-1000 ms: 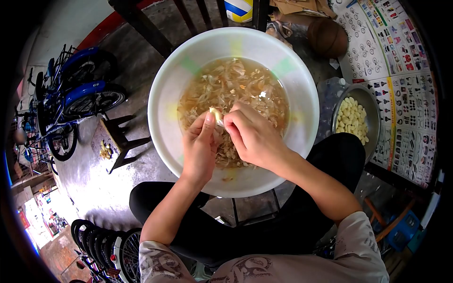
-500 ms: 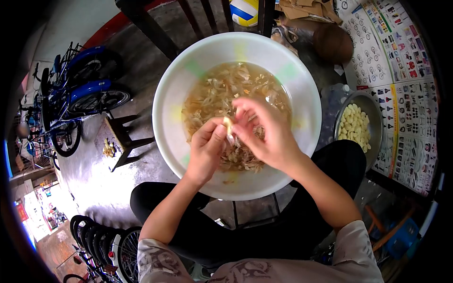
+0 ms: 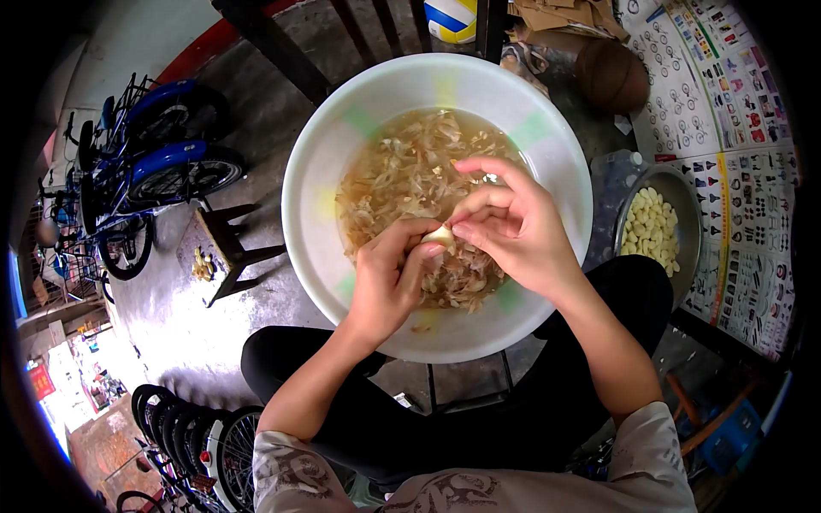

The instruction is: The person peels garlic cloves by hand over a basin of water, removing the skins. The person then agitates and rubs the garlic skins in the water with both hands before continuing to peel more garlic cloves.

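A pale garlic clove (image 3: 441,235) is pinched between the thumb and index finger of my left hand (image 3: 389,269). The thumb and index finger of my right hand (image 3: 522,235) close on the clove's right end, while its other fingers are raised. Both hands are over a large white plastic basin (image 3: 295,256). Inside it, loose garlic skins (image 3: 402,162) float in cloudy brownish water and pile up toward the near side. Peeled garlic cloves (image 3: 652,227) fill part of a metal bowl (image 3: 691,209) to the right of the basin.
A small wooden stool (image 3: 224,248) with several cloves on it stands left of the basin. Bicycles (image 3: 162,162) are parked beyond it. A dark wooden chair (image 3: 282,51) is behind the basin, with a volleyball (image 3: 451,19) near it. Printed sheets (image 3: 735,214) cover the surface at right.
The clove has turned from upright to more sideways. My right hand, blurred before, now pinches its right end with the fingers spread higher. The view has shifted slightly.
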Demonstrator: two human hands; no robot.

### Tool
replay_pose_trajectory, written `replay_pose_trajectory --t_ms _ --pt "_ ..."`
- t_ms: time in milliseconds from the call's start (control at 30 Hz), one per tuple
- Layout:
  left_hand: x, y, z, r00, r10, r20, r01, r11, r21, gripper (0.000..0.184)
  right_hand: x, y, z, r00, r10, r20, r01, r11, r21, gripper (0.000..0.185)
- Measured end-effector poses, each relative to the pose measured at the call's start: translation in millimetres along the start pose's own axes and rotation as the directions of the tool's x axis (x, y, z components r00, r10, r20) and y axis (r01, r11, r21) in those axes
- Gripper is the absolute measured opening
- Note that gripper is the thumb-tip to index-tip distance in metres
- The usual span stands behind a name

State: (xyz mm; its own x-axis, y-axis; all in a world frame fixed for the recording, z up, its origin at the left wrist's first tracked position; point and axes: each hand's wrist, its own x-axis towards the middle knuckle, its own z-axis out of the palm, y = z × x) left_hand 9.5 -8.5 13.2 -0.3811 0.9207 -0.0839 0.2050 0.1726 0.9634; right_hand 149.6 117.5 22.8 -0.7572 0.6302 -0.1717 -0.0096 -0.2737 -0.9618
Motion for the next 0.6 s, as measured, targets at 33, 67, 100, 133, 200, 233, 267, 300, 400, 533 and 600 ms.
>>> replay_pose_trajectory --t_ms 33,67,100,133,200,233,267,300,400,533,600 --pt "1 1 -1 1.0 -0.019 0.016 0.019 1.0 0.009 0.013 0 0 1 1.0 0.0 0.001 0.0 1.0 0.001 0.048" --pt "1 1 -2 0.999 -0.038 0.031 0.037 0.999 0.018 0.013 0 -1 2 1.0 -0.007 -0.002 0.007 1.0 -0.024 0.051" --pt "1 0 -2 0.999 -0.037 0.03 0.037 0.999 0.018 0.013 1 -1 3 1.0 -0.014 -0.006 0.014 0.999 -0.049 0.053" --pt "1 0 -2 0.999 -0.038 0.033 0.037 0.999 0.03 0.013 0 -2 3 1.0 -0.014 -0.005 0.014 0.999 -0.05 0.053" --pt "1 -2 -3 0.999 -0.039 0.035 0.037 0.998 0.041 0.013 0 -4 3 0.999 0.041 0.012 -0.041 0.998 -0.054 0.056" --pt "1 -2 -4 0.999 -0.02 0.042 0.017 0.998 0.067 0.014 0 -3 4 0.999 0.041 0.013 -0.04 0.998 -0.056 0.056" --pt "2 -2 -5 0.999 -0.002 0.049 -0.003 0.996 0.093 0.014 0 -2 5 0.999 0.035 0.005 -0.034 0.995 -0.092 0.055" --pt "2 -2 -6 0.999 -0.002 0.048 -0.003 0.996 0.093 0.014 0 0 5 1.0 0.028 -0.003 -0.028 0.991 -0.128 0.054" --pt "3 -1 -9 0.997 -0.035 0.068 0.026 0.991 0.13 0.015 0 8 8 0.999 -0.047 -0.001 0.045 0.971 -0.233 0.05" --pt "6 -4 -10 0.994 -0.099 0.054 0.098 0.995 0.021 0.016 1 19 10 0.988 -0.152 -0.021 0.142 0.957 -0.252 0.044" --pt "6 -9 -10 0.99 -0.128 0.052 0.131 0.99 -0.055 0.018 1 21 12 0.993 -0.106 -0.044 0.091 0.961 -0.26 0.043"
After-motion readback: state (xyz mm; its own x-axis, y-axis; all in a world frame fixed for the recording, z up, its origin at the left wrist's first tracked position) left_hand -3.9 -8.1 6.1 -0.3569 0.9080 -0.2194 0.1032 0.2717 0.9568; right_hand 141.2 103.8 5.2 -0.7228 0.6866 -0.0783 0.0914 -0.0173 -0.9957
